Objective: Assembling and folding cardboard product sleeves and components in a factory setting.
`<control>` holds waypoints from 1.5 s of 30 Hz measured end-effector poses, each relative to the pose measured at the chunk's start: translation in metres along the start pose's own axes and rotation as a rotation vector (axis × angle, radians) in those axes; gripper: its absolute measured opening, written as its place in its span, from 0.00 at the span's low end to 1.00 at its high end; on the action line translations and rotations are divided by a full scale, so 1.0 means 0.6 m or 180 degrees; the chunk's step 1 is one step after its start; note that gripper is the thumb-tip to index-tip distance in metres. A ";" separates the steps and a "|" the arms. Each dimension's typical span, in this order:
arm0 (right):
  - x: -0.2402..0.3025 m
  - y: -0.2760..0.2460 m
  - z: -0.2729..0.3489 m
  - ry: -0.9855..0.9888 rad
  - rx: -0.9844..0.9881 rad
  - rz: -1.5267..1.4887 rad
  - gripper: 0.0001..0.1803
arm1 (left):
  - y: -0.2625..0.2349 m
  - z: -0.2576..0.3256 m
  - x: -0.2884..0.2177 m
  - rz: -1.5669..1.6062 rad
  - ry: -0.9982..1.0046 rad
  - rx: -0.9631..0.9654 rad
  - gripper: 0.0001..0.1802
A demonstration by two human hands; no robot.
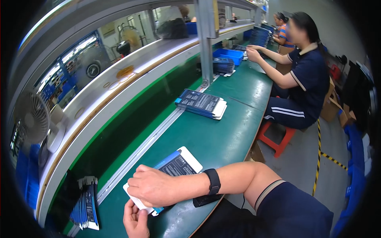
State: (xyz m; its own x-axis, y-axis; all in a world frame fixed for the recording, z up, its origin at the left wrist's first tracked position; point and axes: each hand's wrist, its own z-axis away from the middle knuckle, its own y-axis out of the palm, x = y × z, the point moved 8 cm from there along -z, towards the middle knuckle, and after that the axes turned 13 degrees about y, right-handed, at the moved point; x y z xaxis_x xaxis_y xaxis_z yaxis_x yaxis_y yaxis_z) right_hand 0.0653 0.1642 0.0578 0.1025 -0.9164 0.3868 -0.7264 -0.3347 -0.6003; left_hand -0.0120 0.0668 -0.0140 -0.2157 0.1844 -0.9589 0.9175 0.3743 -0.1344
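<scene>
As right hand (152,186) overlaps carton (179,166), stack (200,102) beyond; fan (31,115) leftward

No text legible: pale lettering (178,162) on dark carton (177,167) and carton stack (201,102) too small, blurred.

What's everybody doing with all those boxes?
One person has both hands at a dark, flat-looking carton with white flaps on the green table. The right hand reaches over its near end, and the left hand is by the flap there. A stack of similar cartons lies farther up the table. Beyond it, a co-worker sits on a red stool, hands raised over the table.
</scene>
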 end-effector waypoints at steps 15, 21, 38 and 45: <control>0.009 0.030 0.010 -0.0011 0.0185 -0.0423 0.03 | -0.055 0.012 0.063 0.0066 0.0073 -0.0268 0.12; -0.021 -0.002 -0.009 0.0076 0.0370 -0.1006 0.13 | -0.021 -0.007 -0.017 0.0048 0.0280 -0.0475 0.17; -0.088 0.013 -0.016 0.1398 0.1778 -0.2122 0.19 | -0.074 0.000 -0.063 -0.0585 0.0957 -0.0865 0.23; -0.099 0.019 -0.012 0.1493 0.1714 -0.1892 0.18 | -0.067 0.000 -0.033 0.1221 0.0298 -0.1618 0.24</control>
State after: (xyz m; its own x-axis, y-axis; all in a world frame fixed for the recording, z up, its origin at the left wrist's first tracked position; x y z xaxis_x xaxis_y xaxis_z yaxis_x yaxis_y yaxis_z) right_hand 0.0461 0.2167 0.0331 -0.0138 -0.4184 0.9081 -0.2171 -0.8853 -0.4112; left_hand -0.0443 0.0480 0.0106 0.0469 0.4607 -0.8863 0.6674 0.6457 0.3710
